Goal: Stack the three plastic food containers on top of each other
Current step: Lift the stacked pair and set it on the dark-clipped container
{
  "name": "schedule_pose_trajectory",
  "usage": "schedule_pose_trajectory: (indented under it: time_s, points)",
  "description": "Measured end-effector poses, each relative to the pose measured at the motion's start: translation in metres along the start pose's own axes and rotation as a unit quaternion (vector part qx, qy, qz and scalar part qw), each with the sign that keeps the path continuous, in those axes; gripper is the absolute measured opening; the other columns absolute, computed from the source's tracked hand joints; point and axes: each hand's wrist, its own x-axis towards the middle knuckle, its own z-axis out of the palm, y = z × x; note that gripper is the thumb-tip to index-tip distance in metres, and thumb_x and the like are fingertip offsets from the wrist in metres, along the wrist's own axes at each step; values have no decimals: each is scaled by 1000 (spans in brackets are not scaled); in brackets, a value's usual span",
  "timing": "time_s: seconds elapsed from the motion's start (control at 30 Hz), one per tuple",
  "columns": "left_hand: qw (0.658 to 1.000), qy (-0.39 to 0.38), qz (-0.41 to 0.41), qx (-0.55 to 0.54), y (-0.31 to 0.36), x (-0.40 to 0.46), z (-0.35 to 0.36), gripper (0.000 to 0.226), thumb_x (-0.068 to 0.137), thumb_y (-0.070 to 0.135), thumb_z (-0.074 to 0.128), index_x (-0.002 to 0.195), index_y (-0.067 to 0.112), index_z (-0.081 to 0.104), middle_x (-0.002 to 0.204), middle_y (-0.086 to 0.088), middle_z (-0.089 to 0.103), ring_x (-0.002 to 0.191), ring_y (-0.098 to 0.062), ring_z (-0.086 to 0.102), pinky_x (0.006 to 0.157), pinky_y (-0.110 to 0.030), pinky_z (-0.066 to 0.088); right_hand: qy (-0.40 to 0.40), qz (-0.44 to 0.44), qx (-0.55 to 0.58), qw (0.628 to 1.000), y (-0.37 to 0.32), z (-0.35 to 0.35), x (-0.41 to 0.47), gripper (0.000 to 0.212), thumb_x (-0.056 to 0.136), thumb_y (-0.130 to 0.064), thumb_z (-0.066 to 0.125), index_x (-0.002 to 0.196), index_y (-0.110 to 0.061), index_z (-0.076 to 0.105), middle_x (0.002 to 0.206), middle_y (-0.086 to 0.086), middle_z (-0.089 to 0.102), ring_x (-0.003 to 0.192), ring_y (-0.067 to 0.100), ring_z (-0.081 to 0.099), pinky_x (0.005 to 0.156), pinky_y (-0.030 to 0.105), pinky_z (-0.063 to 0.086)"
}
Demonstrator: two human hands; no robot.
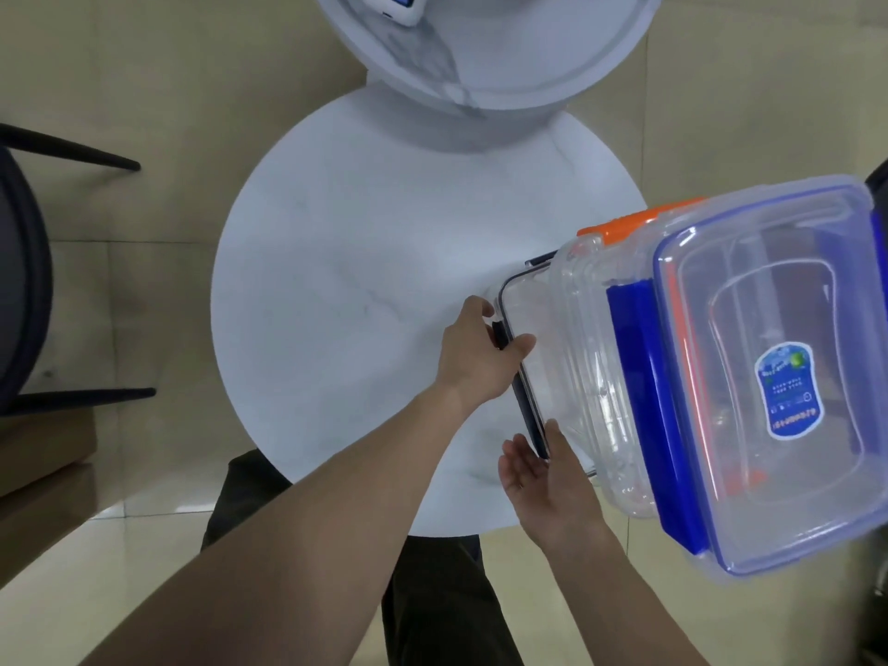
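At the round table's (336, 262) four o'clock edge, three containers stacked, blue-lidded container (778, 377) on top, left hand (473, 360) grasping the black-rimmed bottom container (521, 329), right hand (543, 478) open against its corner.

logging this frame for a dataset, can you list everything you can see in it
blue-lidded container: 1, clear with blue lid and clips, top of the stack, right
orange-lidded container: 1, clear with orange lid, middle of the stack, mostly hidden
dark-rimmed container: 1, clear with dark rim, bottom of the stack, on the round table
round table: 1, white marble look, centre
upper table: 1, white marble look, top, overlapping the round table
device: 1, white with a screen, on the upper table, cut off by the frame
chair: 1, dark, left edge
left hand: 1, gripping the dark rim
right hand: 1, open, against the stack's near side
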Motion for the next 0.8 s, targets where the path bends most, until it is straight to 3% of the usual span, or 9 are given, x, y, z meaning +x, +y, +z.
schedule_pose_trajectory:
  time_s: [0.1, 0.27, 0.37, 0.47, 0.63, 0.73, 0.8]
  points:
    - [1000, -3, -3, -3, -2, -1, -1, 56, 87, 35, 75, 130, 14, 46, 82, 8, 55, 66, -5, 56, 55, -17, 47, -4, 1, -4, 1000, 1, -3, 2, 54, 93, -33, 68, 139, -9, 55, 110, 12, 64, 87, 23, 67, 56, 32, 60]
    - [1000, -8, -7, -13, -3, -4, -5, 50, 87, 35, 75, 123, 14, 46, 88, 1, 60, 65, -10, 57, 58, -22, 49, -1, -19, 5, 1000, 1, 0, 1, 48, 96, -28, 65, 137, -6, 55, 124, 16, 64, 97, 25, 69, 69, 35, 56]
    - [1000, -7, -10, -9, -4, -3, -6, 48, 85, 37, 76, 116, 16, 46, 104, -8, 64, 81, -20, 63, 69, -30, 53, 2, -24, 22, 999, 2, 2, 0, 45, 96, -23, 66, 136, -4, 55, 125, 16, 64, 99, 26, 70, 70, 36, 56]
    - [1000, -10, -16, -9, -3, -3, -7, 47, 84, 37, 77, 112, 16, 46, 106, -8, 64, 90, -24, 64, 77, -36, 56, 6, -22, 50, 998, -1, 4, 2, 43, 97, -14, 65, 137, -4, 54, 133, 18, 63, 106, 29, 69, 70, 38, 57]
    - [1000, -5, -15, -2, -4, -3, -8, 42, 84, 35, 78, 105, 15, 47, 96, -3, 63, 81, -19, 61, 67, -27, 50, 24, -37, 61, 997, -2, 3, 9, 48, 94, -11, 67, 139, -5, 52, 136, 19, 62, 116, 34, 66, 72, 43, 61]
    - [1000, 6, -13, 8, -9, -4, -12, 40, 83, 36, 78, 101, 15, 48, 86, 4, 60, 71, -9, 57, 58, -20, 43, 13, -51, 33, 998, -1, -2, 10, 48, 93, -11, 67, 138, -4, 53, 137, 19, 62, 117, 34, 66, 80, 44, 61]
    - [1000, 11, -7, 18, -12, -4, -15, 41, 82, 36, 79, 101, 15, 49, 83, 8, 57, 72, -10, 58, 59, -21, 46, 0, -59, 10, 998, -1, -3, 9, 47, 94, -12, 66, 138, -2, 54, 138, 20, 62, 118, 34, 66, 86, 44, 58]
